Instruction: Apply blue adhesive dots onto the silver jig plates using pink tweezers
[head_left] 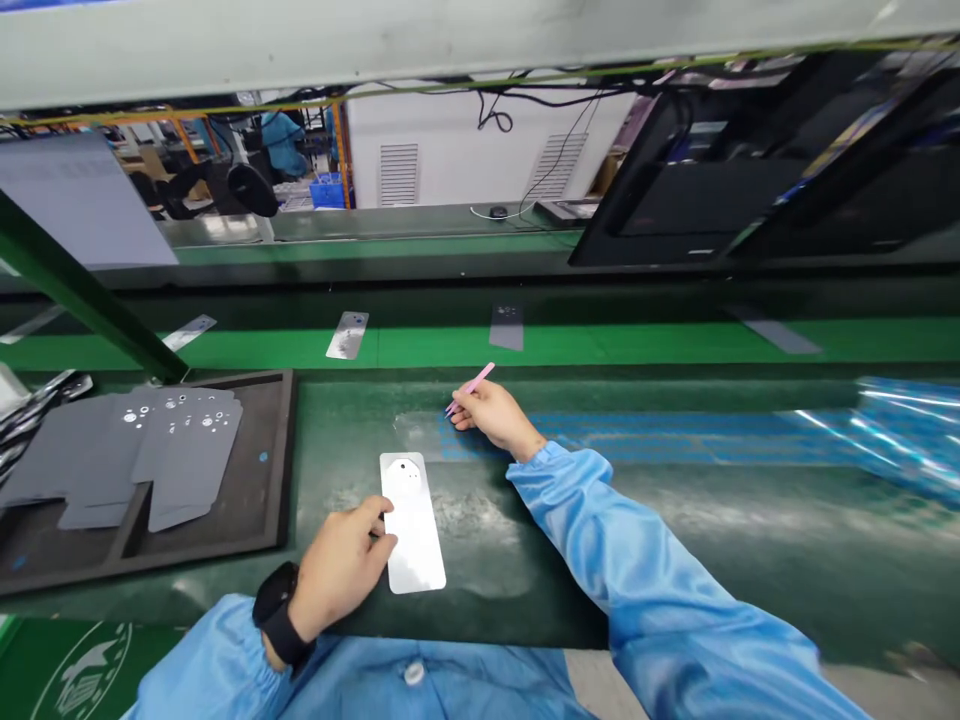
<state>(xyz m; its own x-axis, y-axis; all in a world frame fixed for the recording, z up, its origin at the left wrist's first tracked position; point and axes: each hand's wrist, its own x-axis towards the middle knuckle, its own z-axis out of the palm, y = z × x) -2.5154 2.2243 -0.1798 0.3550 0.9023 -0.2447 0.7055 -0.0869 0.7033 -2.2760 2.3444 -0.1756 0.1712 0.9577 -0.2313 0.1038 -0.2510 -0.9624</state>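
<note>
A shiny silver-white phone back panel [417, 535] with small holes near its top lies on the green bench in front of me. My left hand [349, 555], a dark watch on its wrist, grips the panel's left edge between thumb and fingers. Pink tweezers [472, 388] are pinched in my right hand [491, 412], farther off and to the right of the panel. Their tips point down and left, by the left end of a clear strip with blue markings [637, 438]. Whether the tips hold anything is too small to tell.
To the left, a dark divided tray [281, 460] bears several grey panels [191, 450]. Beyond the bench runs a green belt [427, 345] carrying spaced-out panels, including a silver one [348, 335]. Bunched blue-edged film [911, 435] lies far right. A green post [90, 285] slants at left.
</note>
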